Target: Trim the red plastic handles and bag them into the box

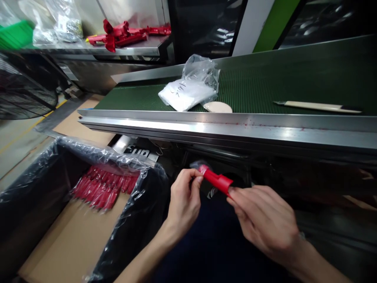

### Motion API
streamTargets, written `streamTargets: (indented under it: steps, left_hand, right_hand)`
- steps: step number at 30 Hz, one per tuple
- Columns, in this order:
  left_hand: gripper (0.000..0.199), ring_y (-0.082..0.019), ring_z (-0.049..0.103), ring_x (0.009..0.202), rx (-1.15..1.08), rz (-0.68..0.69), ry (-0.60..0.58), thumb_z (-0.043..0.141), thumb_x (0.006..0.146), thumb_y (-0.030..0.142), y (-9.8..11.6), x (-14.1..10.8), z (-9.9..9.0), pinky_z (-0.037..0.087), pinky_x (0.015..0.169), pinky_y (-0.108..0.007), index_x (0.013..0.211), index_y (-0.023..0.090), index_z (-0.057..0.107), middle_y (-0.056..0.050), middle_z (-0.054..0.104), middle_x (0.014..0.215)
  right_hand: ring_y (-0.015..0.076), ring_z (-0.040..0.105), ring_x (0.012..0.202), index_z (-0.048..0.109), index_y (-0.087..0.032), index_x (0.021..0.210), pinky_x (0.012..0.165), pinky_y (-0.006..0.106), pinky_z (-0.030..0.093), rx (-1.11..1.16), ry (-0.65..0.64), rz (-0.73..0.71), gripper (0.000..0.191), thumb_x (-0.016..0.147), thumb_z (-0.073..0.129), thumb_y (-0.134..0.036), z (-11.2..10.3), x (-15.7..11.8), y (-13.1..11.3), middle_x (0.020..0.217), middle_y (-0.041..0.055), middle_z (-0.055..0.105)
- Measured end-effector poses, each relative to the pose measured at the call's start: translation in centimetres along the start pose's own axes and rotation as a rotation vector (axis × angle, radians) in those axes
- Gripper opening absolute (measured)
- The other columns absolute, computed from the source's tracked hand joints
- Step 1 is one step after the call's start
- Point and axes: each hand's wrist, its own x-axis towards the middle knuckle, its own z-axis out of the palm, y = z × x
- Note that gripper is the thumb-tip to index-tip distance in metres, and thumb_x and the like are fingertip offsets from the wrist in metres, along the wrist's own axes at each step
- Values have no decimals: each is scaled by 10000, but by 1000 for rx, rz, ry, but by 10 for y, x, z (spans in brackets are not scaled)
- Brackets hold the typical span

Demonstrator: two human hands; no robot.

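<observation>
My right hand [265,216] grips the near end of a red plastic part [217,180], a slim curved piece with a raised edge, held tilted in front of me below the conveyor's rim. At its far end is a small clear plastic bag [198,164], which seems to cover that tip. The thumb and forefinger of my left hand [185,194] pinch the bag there. How far the bag reaches along the part I cannot tell. To the left, similar red parts [100,188] in clear wrapping lie in rows inside a lined bin.
The dark bin [147,220] has a clear liner and cardboard at its bottom. On the green conveyor [244,90] lie a stack of white bags [188,94], a pale oval disc [218,107] and a craft knife [318,106]. Loose red parts [123,34] sit on a metal table behind.
</observation>
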Motion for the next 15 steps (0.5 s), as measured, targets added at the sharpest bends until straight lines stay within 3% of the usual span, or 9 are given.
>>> streamTargets:
  steps: [4,6,8,11,15]
  left_hand:
    - [79,-134,546,749,-50,7,66,509,938,237,-1,-7,13,440,701,-258,917,201,576,-19,586,848]
    - [77,-132,553,756,-82,12,109,491,951,248,0,-9,16,457,706,-257,937,209,555,-13,577,856]
    - [71,-129,558,774,-96,29,141,477,959,245,0,-10,16,465,714,-254,960,215,541,-11,568,877]
    - [60,-129,553,796,-73,77,119,489,952,216,-2,-10,12,458,725,-251,951,214,550,-12,557,890]
    - [72,-136,531,819,3,156,49,494,934,153,-9,-7,3,438,753,-263,929,200,549,-25,542,907]
  right_hand:
    - [153,640,760,624,-111,1066,743,300,508,24,212,312,279,814,639,6,19,-3,-20,866,56,673]
    - [133,642,727,600,-112,1112,679,251,511,60,245,465,285,858,574,13,30,-5,-32,853,49,663]
    - [124,650,713,585,-119,1129,639,230,513,111,223,522,272,888,536,-3,39,-7,-38,866,46,668]
    - [154,663,827,606,-158,1087,740,289,526,166,158,413,241,882,567,-38,44,-12,-31,964,55,691]
    - [214,617,965,624,-184,1146,824,394,472,150,-45,199,345,853,569,-10,31,-17,-5,1098,65,687]
